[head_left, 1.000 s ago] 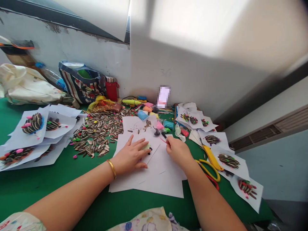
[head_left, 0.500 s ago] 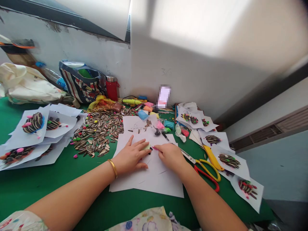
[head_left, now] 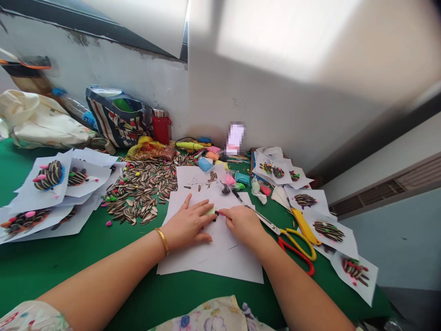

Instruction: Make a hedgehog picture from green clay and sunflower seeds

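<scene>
The left hand (head_left: 188, 225) lies flat on a paper sheet (head_left: 210, 259), fingers spread and released, with its fingertips just beside a pale green clay lump (head_left: 210, 210). The right hand (head_left: 243, 225) has its fingers curled, pinching a small pink clay bit (head_left: 220, 213) close to a dark seed (head_left: 215, 217) on the sheet.

The scissors (head_left: 267, 222) lie with their blades by the right hand, so a slip sideways could knock them or catch skin. The sheet lies loose on the green table (head_left: 103, 276), so uneven pressure could slide it. A slack pinch could drop the tiny pink bit. The seed pile (head_left: 141, 195) spreads near the sheet's edge, where a careless elbow could scatter it.

By the wall, the striped bag (head_left: 117, 124) shows something green inside. The contents of the red flask (head_left: 161, 128) are hidden, and the plastic bag (head_left: 146, 150) holds something unclear.
</scene>
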A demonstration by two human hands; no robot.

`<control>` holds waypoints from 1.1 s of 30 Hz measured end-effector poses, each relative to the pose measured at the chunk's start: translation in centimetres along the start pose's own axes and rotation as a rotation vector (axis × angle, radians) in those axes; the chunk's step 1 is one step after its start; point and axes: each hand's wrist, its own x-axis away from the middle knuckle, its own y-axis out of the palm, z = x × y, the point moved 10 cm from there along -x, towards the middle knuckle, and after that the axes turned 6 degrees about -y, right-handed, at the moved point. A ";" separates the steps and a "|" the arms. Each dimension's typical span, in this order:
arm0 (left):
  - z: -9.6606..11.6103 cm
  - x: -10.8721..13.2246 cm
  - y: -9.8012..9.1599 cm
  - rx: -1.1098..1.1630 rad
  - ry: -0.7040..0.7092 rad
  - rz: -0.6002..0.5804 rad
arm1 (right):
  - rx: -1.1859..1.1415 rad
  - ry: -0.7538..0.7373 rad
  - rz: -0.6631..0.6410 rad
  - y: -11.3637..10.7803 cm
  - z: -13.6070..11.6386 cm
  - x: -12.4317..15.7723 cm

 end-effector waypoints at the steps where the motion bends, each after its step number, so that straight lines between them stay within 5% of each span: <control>1: 0.0 0.0 0.0 -0.002 -0.001 -0.005 | -0.008 -0.010 -0.002 0.0 -0.1 0.0; 33: -1.1 -0.1 0.4 -0.016 -0.107 -0.019 | 0.059 0.033 0.018 -0.6 -1.0 0.5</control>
